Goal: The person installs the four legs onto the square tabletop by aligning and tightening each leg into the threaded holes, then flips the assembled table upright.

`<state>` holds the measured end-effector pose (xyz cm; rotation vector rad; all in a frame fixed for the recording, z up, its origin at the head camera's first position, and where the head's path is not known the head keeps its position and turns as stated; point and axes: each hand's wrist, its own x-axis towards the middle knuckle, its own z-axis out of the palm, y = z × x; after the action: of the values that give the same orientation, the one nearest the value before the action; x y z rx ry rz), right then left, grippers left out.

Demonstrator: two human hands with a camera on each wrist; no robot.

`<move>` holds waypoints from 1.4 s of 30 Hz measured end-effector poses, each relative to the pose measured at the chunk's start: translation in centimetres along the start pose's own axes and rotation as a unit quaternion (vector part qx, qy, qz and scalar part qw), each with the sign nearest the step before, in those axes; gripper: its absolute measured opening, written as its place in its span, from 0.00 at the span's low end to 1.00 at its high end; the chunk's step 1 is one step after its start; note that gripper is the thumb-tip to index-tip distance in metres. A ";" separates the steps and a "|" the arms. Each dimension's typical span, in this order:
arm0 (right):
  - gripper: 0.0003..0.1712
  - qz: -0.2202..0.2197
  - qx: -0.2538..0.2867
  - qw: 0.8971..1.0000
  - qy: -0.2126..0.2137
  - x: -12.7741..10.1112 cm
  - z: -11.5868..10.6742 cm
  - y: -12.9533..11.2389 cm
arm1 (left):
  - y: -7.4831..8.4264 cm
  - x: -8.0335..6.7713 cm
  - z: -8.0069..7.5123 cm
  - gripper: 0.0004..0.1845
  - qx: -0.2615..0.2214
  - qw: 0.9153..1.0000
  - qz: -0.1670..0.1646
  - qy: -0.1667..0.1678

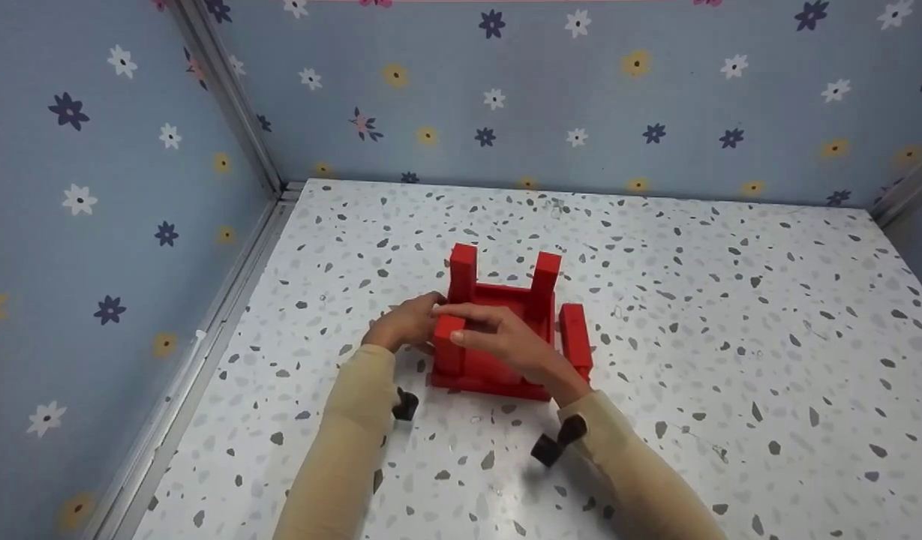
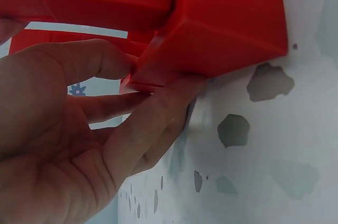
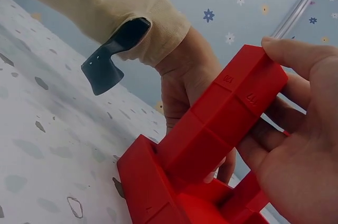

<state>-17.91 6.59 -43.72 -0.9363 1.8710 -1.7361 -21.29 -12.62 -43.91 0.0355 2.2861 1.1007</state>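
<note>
A red plastic piece like a small upturned stool lies with its square base (image 1: 491, 386) on the table and legs standing up. My right hand (image 1: 513, 341) reaches across from the right and grips the near left leg (image 3: 216, 118) near its top, thumb on one side and fingers on the other. At the left side my left hand (image 1: 408, 322) pinches the edge of the base, thumb (image 2: 108, 63) above and fingers reaching under. Two more legs, the far left leg (image 1: 462, 274) and far right leg (image 1: 546, 277), stand upright. My right hand and wrist cover the near right corner.
A loose red bar (image 1: 575, 337) lies along the right side of the base. The speckled white table (image 1: 731, 360) is bounded by a flowered back wall (image 1: 536, 97) and a left wall (image 1: 115, 247) with a metal rail. Black wrist mounts (image 1: 558, 441) hang at both sleeves.
</note>
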 end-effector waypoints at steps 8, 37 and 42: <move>0.24 0.002 -0.015 1.000 -0.006 -0.1 -0.2 -0.2 | 0.3 0.1 0.1 0.26 0.027 1.000 -0.013 -0.001; 0.15 0.016 -0.105 0.985 0.139 -2.4 -3.4 -5.2 | -0.1 0.1 0.1 0.28 -0.031 0.999 -0.017 -0.017; 0.12 0.030 -0.096 0.977 0.190 -3.6 -5.3 -5.7 | 0.0 0.0 0.2 0.29 -0.033 0.999 -0.017 -0.014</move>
<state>-18.09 12.92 -37.90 -0.6336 2.3163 -1.8220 -21.19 -12.53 -44.00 -0.0141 2.2151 1.1500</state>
